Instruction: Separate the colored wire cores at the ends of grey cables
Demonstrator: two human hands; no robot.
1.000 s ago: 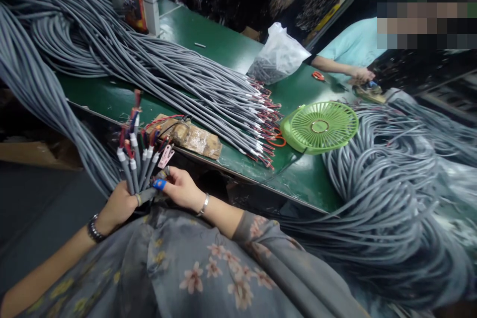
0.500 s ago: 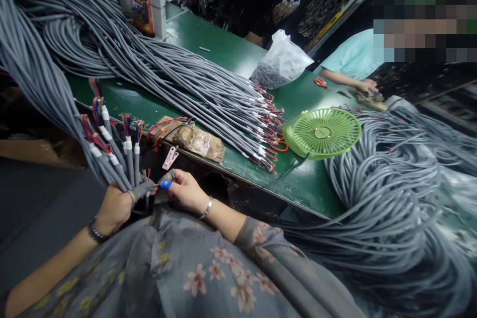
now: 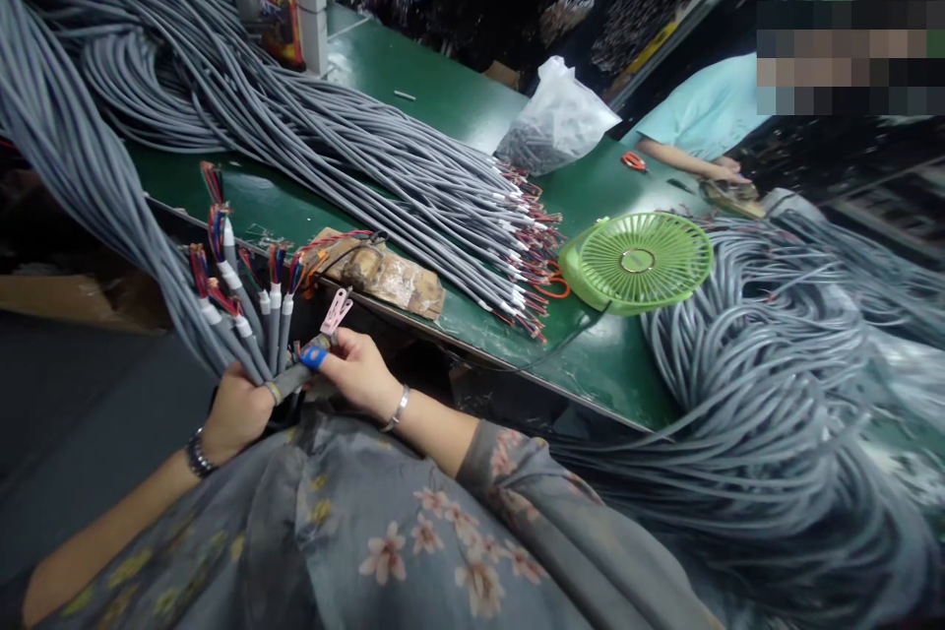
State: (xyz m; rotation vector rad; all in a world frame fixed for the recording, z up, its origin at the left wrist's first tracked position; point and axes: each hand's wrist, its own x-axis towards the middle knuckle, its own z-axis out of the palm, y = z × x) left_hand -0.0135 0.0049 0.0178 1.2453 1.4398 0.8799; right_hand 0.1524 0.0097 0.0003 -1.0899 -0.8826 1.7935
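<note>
A bundle of grey cables point(image 3: 247, 349), with white bands and bare coloured wires at the ends, rises out of my left hand point(image 3: 240, 410). That hand is closed around the bundle, its wrapped thumb stretched to the right. My right hand point(image 3: 359, 374) is closed in a pinch at the tip of the left thumb, with blue tape point(image 3: 314, 357) on its own thumb. Whatever is between the right fingertips is mostly hidden; a few thin wire ends show beside them. Just above the right fingers is a pink clip point(image 3: 337, 311).
Many grey cables point(image 3: 354, 157) lie across the green table point(image 3: 576, 369). A cardboard-and-tape block point(image 3: 391, 281) sits at its near edge. Further right stand a green fan point(image 3: 639, 261), a white plastic bag point(image 3: 557, 123) and a cable heap point(image 3: 768, 404). A co-worker's hand point(image 3: 727, 172) is beyond.
My left hand and the cable ends have shifted to the right. My right hand has moved slightly left, so the gap between the hands has closed.
</note>
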